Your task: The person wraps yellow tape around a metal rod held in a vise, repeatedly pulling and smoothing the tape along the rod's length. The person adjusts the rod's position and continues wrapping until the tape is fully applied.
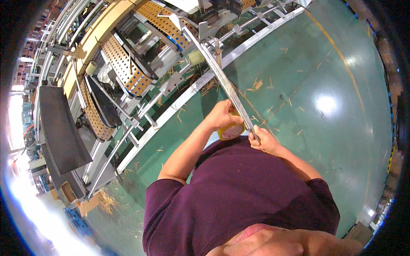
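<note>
My left hand is closed around a roll of yellow tape, with its fingers up against the side of a long metal bar. The tape hangs just in front of my body, below that hand. My right hand grips the near end of the same bar, thumb on top. From there the bar slants away to the upper left and reaches over the machine's white edge; its far end carries a pale, crooked fitting. The left fingertips are partly hidden behind the bar.
A machine with perforated tan plates, rails and a white frame beam fills the upper left. A dark curved panel stands at its left end. Thin wooden sticks litter the green floor. A yellow line curves across the right.
</note>
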### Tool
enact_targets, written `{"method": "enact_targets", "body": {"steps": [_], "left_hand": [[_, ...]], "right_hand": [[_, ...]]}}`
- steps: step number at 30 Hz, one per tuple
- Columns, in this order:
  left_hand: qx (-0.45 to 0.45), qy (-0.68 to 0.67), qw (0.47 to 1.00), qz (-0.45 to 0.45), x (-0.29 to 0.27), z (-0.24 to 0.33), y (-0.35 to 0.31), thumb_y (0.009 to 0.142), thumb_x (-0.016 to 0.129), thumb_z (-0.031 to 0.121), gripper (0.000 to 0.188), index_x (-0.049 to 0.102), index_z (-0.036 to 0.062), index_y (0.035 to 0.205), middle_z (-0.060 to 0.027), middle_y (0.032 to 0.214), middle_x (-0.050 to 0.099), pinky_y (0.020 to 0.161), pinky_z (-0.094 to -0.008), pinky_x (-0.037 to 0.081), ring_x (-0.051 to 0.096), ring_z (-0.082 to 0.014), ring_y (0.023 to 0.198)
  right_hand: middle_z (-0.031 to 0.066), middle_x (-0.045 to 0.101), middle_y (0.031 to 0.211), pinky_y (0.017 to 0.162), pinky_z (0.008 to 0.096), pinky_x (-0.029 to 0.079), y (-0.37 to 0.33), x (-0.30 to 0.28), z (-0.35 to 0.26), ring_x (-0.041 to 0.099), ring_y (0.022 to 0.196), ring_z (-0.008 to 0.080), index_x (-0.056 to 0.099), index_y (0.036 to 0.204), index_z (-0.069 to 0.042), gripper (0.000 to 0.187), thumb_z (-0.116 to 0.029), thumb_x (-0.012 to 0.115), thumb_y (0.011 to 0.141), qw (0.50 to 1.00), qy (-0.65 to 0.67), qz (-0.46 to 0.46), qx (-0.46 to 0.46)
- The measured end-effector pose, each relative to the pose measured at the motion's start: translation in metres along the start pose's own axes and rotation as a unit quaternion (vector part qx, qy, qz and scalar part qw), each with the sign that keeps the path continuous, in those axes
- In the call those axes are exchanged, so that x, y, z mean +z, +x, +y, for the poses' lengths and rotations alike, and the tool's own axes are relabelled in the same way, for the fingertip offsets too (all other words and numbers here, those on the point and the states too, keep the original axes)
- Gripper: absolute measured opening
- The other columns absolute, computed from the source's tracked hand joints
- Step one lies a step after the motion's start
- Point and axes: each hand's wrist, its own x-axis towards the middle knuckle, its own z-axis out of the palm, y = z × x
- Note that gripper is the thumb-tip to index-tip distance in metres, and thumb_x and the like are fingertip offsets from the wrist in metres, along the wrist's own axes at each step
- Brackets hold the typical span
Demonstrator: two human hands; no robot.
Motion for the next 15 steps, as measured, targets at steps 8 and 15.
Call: {"method": "enact_targets", "body": {"steps": [8, 15], "left_hand": [[0.070, -0.247, 0.942, -0.218, -0.017, -0.022, 0.037, 0.057, 0.081, 0.009, 0.083, 0.038, 0.0027, 0.128, -0.0129, 0.101, 0.062, 0.087, -0.0332, 0.046, 0.060, -0.0194, 0.093], [0.034, -0.287, 0.940, -0.183, -0.012, -0.026, 0.035, 0.053, 0.083, 0.009, 0.051, 0.053, 0.0032, 0.094, -0.0148, 0.093, 0.064, 0.079, -0.0351, 0.051, 0.062, -0.0231, 0.088]], "right_hand": [[-0.0038, 0.032, 0.055, 0.028, 0.0180, 0.022, -0.014, 0.011, -0.029, 0.026, 0.038, 0.0030, 0.042, 0.079, -0.012, 0.041, -0.047, 0.027, 0.094, 0.961, 0.197, -0.148, 0.128], [-0.0008, 0.040, 0.056, 0.032, 0.0206, 0.031, -0.019, 0.018, -0.034, 0.036, 0.040, 0.0069, 0.048, 0.086, -0.008, 0.046, -0.048, 0.028, 0.093, 0.964, 0.185, -0.102, 0.164]]}}
